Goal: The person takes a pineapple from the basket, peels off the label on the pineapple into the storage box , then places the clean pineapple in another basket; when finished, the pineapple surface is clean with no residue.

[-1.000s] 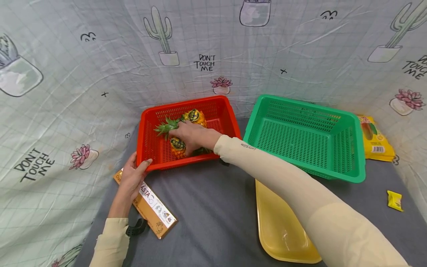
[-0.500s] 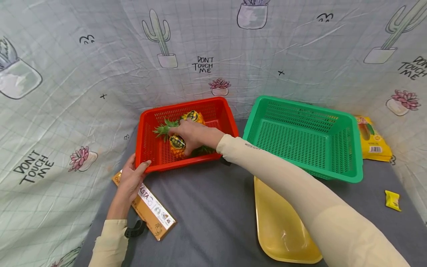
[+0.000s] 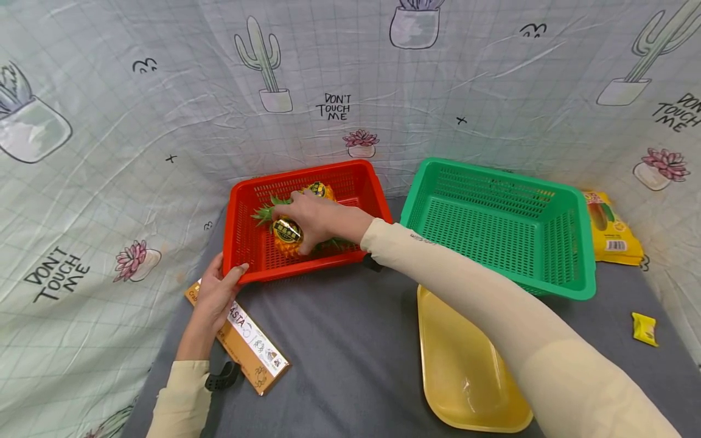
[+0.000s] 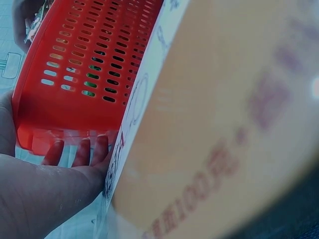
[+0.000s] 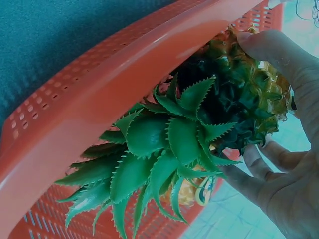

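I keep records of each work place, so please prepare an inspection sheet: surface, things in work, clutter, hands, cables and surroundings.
Surface: grey cloth, some wrinkles.
Job's things: front pineapple and rear pineapple, both inside red basket.
Clutter: green basket; yellow tray, partly hidden by right sleeve; pasta box, partly hidden by left hand; yellow bag beside green basket; small yellow packet.
Hands: left holds red basket's near left corner; right hand grips front pineapple; whether it is lifted, cannot tell.
Cables: nothing seen.
Surroundings: printed cloth with cacti, behind and at the sides.
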Tool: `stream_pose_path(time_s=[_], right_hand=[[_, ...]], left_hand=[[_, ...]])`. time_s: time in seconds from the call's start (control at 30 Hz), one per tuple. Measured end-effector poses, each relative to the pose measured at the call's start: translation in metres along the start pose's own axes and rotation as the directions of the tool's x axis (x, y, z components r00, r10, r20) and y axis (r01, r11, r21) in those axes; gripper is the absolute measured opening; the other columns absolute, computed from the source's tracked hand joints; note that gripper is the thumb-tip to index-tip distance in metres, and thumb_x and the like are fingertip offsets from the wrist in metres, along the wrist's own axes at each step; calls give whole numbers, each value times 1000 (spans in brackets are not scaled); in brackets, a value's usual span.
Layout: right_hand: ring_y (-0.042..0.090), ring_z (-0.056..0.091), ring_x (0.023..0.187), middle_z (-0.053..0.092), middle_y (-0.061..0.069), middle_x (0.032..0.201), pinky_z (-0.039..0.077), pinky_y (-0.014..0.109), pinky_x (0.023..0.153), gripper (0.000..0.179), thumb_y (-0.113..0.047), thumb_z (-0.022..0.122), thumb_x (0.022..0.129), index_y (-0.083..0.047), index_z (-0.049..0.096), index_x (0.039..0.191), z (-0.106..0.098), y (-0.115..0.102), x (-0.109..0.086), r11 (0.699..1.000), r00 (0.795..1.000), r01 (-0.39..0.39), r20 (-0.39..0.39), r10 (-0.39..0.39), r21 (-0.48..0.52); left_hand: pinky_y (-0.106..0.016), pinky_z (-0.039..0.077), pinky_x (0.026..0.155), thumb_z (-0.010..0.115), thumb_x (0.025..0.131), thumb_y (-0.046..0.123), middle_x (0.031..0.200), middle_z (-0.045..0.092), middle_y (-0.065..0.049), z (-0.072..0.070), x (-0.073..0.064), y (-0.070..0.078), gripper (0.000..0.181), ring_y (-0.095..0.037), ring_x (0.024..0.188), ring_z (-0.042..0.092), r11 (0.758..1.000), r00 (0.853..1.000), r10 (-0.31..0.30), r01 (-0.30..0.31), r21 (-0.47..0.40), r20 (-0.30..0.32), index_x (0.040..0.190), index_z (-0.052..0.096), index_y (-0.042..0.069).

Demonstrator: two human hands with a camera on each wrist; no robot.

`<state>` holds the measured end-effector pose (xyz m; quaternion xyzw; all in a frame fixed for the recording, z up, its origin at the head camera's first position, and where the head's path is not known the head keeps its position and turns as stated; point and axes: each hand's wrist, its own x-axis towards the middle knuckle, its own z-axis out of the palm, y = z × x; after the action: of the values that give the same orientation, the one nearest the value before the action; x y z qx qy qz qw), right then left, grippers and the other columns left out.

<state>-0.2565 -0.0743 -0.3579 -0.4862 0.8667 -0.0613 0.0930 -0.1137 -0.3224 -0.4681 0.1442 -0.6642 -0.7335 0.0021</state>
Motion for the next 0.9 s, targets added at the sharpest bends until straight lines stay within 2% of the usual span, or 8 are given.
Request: stream_pose_path(time_s=[0.23, 0.43, 0.7, 0.9], right_hand=[[25, 51, 117, 56, 8, 129, 48, 38, 97, 82, -45, 93, 76, -27, 55, 146, -10, 0, -7, 1000, 999, 23, -23, -23, 5], [24, 49, 113, 55, 6, 128, 50, 35, 90, 79, -45, 91, 77, -31, 54, 146, -15, -2, -14, 1000, 999, 23, -41, -23, 2], [19, 46, 113, 53, 3, 129, 52, 31, 84, 80, -45, 89, 78, -34, 52, 148, -19, -3, -32, 1000, 997, 12, -70, -11, 13], [17, 43, 110, 50, 1, 123, 51, 29, 78, 79, -42, 90, 78, -33, 53, 147, -27, -3, -46, 998, 993, 22, -115, -15, 62]], left_hand=[[-27, 54, 97, 68, 105, 11, 153, 42, -15, 0, 1, -1, 62, -29, 128, 53, 1000, 1000, 5, -5, -5, 0, 158, 37, 11], [-27, 54, 98, 68, 105, 12, 155, 40, -16, 0, 1, -2, 64, -28, 129, 53, 1000, 1000, 7, -7, -2, 2, 160, 36, 12], [-26, 55, 96, 66, 106, 9, 151, 44, -15, 1, -1, -3, 60, -24, 124, 56, 1000, 1000, 15, -15, 0, 2, 159, 37, 10], [-26, 56, 95, 67, 105, 10, 148, 46, -13, 1, -1, -1, 59, -25, 123, 57, 1000, 1000, 10, -10, 6, -13, 157, 38, 10]])
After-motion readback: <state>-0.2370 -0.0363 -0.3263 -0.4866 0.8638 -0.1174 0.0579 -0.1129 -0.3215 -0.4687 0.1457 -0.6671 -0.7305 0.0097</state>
